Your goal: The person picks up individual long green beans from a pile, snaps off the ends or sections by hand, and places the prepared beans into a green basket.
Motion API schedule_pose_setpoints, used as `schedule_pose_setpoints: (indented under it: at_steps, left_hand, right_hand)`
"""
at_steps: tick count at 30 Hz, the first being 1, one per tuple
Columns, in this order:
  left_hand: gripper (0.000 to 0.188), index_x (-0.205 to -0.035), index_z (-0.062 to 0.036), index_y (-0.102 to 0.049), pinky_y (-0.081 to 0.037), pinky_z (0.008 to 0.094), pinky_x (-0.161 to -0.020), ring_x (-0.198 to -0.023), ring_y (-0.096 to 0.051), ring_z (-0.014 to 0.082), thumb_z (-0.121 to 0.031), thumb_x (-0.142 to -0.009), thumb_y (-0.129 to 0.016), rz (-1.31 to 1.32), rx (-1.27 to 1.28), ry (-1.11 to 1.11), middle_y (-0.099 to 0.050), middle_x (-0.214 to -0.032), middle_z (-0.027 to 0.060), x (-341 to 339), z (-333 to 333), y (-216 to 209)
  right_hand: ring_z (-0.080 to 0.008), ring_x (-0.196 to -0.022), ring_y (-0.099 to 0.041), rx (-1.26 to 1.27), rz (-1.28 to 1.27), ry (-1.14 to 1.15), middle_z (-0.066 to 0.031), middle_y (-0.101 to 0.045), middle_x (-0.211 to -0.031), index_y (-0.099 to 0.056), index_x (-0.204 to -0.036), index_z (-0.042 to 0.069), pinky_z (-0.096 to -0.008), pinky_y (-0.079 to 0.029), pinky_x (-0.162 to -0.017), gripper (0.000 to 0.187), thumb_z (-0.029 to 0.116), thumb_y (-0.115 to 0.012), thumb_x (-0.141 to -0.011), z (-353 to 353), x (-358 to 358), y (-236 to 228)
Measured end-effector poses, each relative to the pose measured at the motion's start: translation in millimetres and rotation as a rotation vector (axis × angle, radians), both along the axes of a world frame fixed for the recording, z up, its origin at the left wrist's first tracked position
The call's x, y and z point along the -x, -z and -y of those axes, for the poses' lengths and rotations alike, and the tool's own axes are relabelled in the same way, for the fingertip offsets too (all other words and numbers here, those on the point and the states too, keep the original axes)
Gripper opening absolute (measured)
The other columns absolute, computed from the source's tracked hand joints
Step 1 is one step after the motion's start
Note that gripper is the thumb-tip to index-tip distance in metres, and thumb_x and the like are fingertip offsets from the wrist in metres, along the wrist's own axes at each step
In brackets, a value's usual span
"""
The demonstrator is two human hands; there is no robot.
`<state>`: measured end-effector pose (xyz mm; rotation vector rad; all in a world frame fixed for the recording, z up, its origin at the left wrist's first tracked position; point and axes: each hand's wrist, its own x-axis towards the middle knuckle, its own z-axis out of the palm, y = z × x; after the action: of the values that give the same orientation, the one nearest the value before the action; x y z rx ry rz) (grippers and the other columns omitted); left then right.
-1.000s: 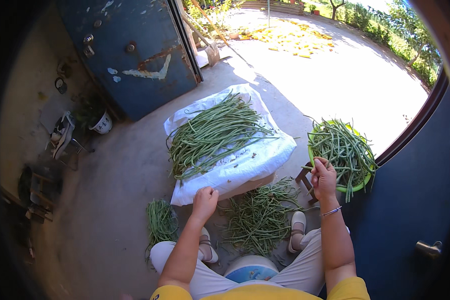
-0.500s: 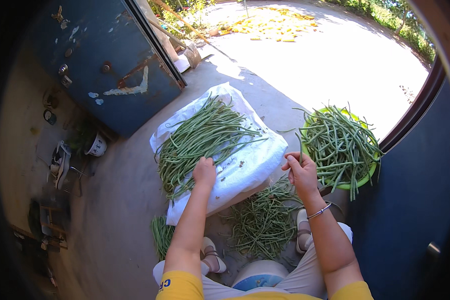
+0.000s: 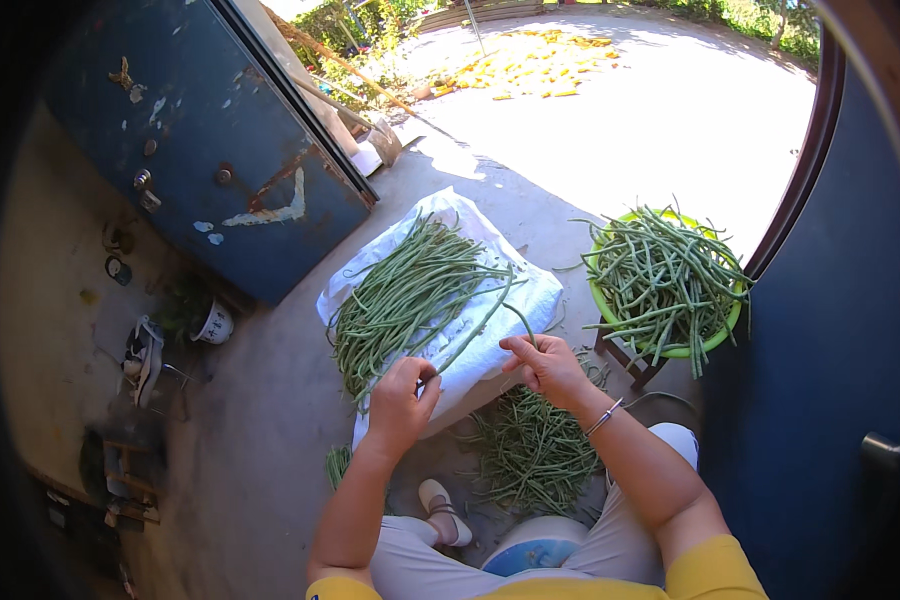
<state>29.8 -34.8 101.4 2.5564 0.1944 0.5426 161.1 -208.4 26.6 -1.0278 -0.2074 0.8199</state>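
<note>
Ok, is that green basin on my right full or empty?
Full. The basin is piled with beans that rise above its rim, some poking out over the edge.

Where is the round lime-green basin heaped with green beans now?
In the head view, the basin sits on the right, between the white sheet and the dark-blue door panel, beyond the person's bare right hand.

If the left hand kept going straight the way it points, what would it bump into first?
Probably the heap of green beans on the white sheet, just ahead of the left hand, though its height above them is unclear.
</note>
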Motion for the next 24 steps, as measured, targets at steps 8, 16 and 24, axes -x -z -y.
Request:
schedule_pose_setpoints:
  at_steps: [8,16,24]
  left_hand:
    - [0.014,-0.081,-0.0031,-0.053,-0.045,0.0352,-0.057,-0.065,-0.056,0.0269,-0.006,-0.072,-0.063,-0.164,0.250,0.127,-0.056,-0.073,0.0107,47,73,34]
    - [0.024,-0.095,-0.0025,-0.052,-0.034,0.0165,-0.050,-0.057,-0.041,0.0011,-0.004,-0.075,-0.065,-0.368,1.113,0.163,-0.046,-0.070,-0.0045,51,97,85]
    - [0.032,-0.110,-0.0024,-0.053,-0.041,0.0186,-0.058,-0.069,-0.051,0.0036,-0.011,-0.081,-0.062,-0.457,1.042,0.157,-0.055,-0.085,-0.0014,43,47,107]
  right_hand:
    - [-0.0045,-0.039,-0.039,-0.132,-0.055,-0.068,-0.0020,-0.056,-0.062,-0.059,-0.084,0.003,-0.0184,-0.029,-0.035,0.019,0.022,-0.059,-0.085,14,20,5]
    - [-0.0040,-0.040,-0.039,-0.131,-0.086,-0.222,-0.0025,-0.058,-0.066,-0.061,-0.085,0.001,-0.0180,-0.029,-0.035,0.017,0.017,-0.054,-0.087,25,18,14]
    - [-0.0038,-0.040,-0.039,-0.012,-0.091,-0.327,-0.0065,-0.060,-0.069,-0.057,-0.085,0.003,-0.0171,-0.029,-0.036,0.019,0.020,-0.052,-0.089,11,20,23]
